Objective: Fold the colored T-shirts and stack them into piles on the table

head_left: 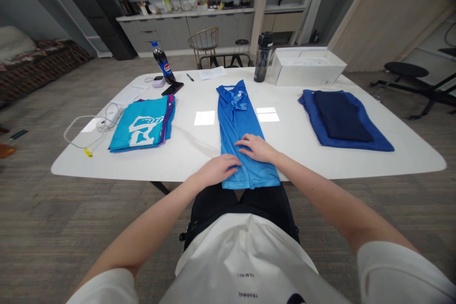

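In the head view, a long, narrowly laid blue garment (235, 121) lies on the white table (292, 156), its pale hem reaching just past the table's near edge, next to the person. Both hands rest on the garment near that hem, apart from each other, with fingers loosely spread and slightly bent: the left hand (223, 169) on its left side, the right hand (258, 148) a little farther up on its right. Neither is clamped on the cloth. Left of the garment sits a folded pile with a turquoise top (142, 123) bearing white lettering, and past that pile a white power strip (111, 116) with its cable. Right of the garment, a dark navy folded cloth (342, 116) lies on a larger blue one (379, 142). Beyond the garment's far end stand a cola bottle (164, 65) to the left, beside a phone (173, 88), and a dark tumbler (262, 59) to the right, near a white box (306, 70).
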A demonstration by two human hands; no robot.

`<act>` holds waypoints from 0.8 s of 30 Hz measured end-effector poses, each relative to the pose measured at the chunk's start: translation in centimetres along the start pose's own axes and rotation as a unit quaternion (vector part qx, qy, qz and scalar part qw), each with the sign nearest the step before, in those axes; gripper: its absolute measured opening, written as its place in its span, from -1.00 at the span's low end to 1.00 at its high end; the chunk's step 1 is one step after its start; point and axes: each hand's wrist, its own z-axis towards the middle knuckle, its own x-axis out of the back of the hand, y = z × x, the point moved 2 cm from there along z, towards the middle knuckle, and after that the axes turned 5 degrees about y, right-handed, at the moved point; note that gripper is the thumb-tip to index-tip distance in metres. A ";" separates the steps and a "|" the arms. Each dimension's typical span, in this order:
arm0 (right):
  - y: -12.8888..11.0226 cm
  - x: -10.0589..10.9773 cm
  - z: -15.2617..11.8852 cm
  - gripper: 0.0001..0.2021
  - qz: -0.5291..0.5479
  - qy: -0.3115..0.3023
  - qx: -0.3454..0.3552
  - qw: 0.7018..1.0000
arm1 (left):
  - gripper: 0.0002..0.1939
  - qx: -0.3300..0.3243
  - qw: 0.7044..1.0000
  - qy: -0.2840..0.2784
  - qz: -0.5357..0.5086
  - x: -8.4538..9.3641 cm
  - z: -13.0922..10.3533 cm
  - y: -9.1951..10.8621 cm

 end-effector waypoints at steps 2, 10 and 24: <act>-0.3 -0.1 -0.5 -0.62 -0.022 -0.010 0.002 1.000 | -0.70 -0.012 0.998 -0.017 0.054 -0.3 -0.3 -0.8; -0.4 0.3 -2.0 -0.49 -0.099 -0.015 -0.008 0.995 | -0.49 -0.056 0.983 0.012 0.174 -1.0 -2.7 -0.4; -0.5 0.4 -2.4 -0.42 -0.139 -0.043 -0.030 0.989 | -0.57 -0.104 0.982 0.055 0.150 -1.8 -1.7 -4.8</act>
